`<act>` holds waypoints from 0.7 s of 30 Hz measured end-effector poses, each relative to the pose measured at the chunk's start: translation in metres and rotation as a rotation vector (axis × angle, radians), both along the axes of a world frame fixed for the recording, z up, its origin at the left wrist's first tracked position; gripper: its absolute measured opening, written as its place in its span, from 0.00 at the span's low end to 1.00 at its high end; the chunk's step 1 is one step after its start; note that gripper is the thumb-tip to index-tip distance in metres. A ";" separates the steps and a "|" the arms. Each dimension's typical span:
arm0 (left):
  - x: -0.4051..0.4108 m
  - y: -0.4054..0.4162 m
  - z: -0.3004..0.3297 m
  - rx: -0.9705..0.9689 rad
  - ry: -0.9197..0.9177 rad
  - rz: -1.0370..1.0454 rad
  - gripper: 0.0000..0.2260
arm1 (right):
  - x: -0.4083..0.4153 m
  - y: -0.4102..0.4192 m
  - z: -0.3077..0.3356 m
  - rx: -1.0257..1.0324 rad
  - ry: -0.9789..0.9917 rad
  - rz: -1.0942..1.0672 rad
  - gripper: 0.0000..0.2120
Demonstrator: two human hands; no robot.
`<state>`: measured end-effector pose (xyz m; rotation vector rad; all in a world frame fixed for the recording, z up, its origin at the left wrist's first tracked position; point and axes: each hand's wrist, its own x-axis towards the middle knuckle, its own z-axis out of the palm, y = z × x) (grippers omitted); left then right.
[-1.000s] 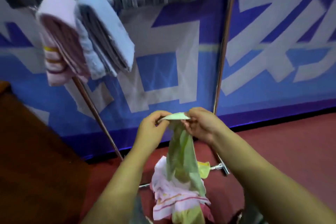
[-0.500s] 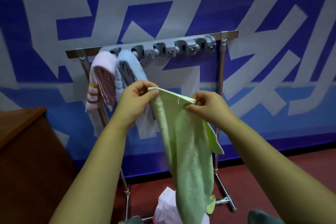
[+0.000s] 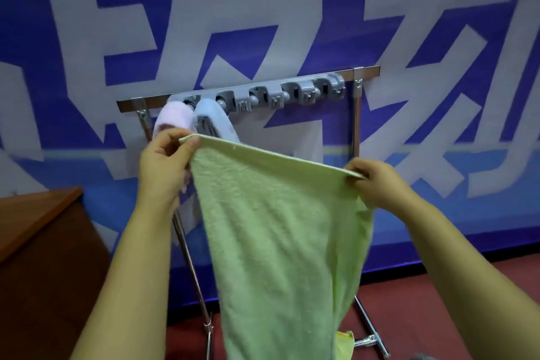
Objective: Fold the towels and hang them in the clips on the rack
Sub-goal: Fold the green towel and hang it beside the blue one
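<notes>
You hold the green towel (image 3: 280, 228) spread across the middle of the frame, its top edge stretched taut between your two hands. Your left hand (image 3: 163, 166) sits left of centre, thumb and fingers (image 3: 191, 143) pinched together on the towel's upper left corner. Your right hand (image 3: 377, 181) sits right of centre and a little lower, fingers clamped on the upper right corner. The cloth hangs down from that edge and runs out of the bottom of the frame.

Behind it stands the rack (image 3: 355, 126), a metal frame against the blue wall (image 3: 87, 38) with white lettering. A grey strip of clips (image 3: 280, 95) runs along its top bar. At the strip's left end a pink towel (image 3: 172, 117) and a blue towel (image 3: 214, 118) hang folded side by side, just above your left hand. A bit of yellow cloth (image 3: 344, 343) shows near the rack's foot at lower right. A brown tabletop (image 3: 35, 213) fills the lower left.
</notes>
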<state>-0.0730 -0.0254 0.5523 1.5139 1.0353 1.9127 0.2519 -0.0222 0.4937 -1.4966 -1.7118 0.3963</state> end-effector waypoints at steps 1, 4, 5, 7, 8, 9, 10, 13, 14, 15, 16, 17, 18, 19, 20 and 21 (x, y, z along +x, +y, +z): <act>-0.008 -0.001 -0.003 -0.007 -0.040 0.024 0.12 | 0.007 -0.001 0.001 -0.011 0.089 0.042 0.11; -0.026 -0.003 -0.011 -0.056 -0.108 0.073 0.10 | 0.020 -0.005 0.005 -0.020 0.332 0.128 0.06; -0.030 -0.003 -0.014 -0.074 -0.120 0.062 0.09 | 0.022 -0.006 0.007 -0.010 0.411 0.137 0.05; -0.036 -0.003 -0.019 -0.106 -0.177 0.021 0.08 | 0.025 -0.009 0.010 -0.005 0.615 0.183 0.05; -0.038 -0.002 -0.021 -0.120 -0.213 0.000 0.07 | 0.026 -0.010 0.011 -0.016 0.722 0.223 0.03; -0.040 -0.002 -0.023 -0.131 -0.242 -0.018 0.06 | 0.025 -0.011 0.013 -0.027 0.817 0.257 0.02; -0.042 -0.001 -0.024 -0.141 -0.262 -0.037 0.05 | 0.025 -0.011 0.012 -0.030 0.885 0.287 0.07; -0.043 0.000 -0.029 -0.160 -0.316 -0.092 0.05 | 0.022 -0.009 0.009 -0.027 0.996 0.339 0.13; -0.043 0.000 -0.030 -0.166 -0.337 -0.111 0.05 | 0.022 -0.008 0.007 -0.021 1.034 0.351 0.13; -0.043 0.000 -0.032 -0.173 -0.353 -0.129 0.05 | 0.022 -0.006 0.007 -0.021 1.067 0.349 0.12; -0.043 0.000 -0.035 -0.183 -0.365 -0.149 0.05 | 0.022 -0.005 0.006 -0.023 1.089 0.343 0.12; -0.043 -0.001 -0.037 -0.195 -0.377 -0.165 0.05 | 0.021 -0.005 0.006 -0.032 1.101 0.335 0.13; -0.043 -0.001 -0.040 -0.209 -0.388 -0.174 0.05 | 0.021 -0.004 0.006 -0.045 1.102 0.326 0.14; -0.043 -0.001 -0.044 -0.227 -0.403 -0.173 0.05 | 0.019 -0.003 0.006 -0.053 1.111 0.309 0.14; -0.043 0.000 -0.047 -0.249 -0.421 -0.173 0.05 | 0.017 -0.004 0.007 -0.061 1.128 0.285 0.13; -0.042 0.001 -0.051 -0.278 -0.442 -0.174 0.05 | 0.014 -0.004 0.007 -0.072 1.152 0.255 0.13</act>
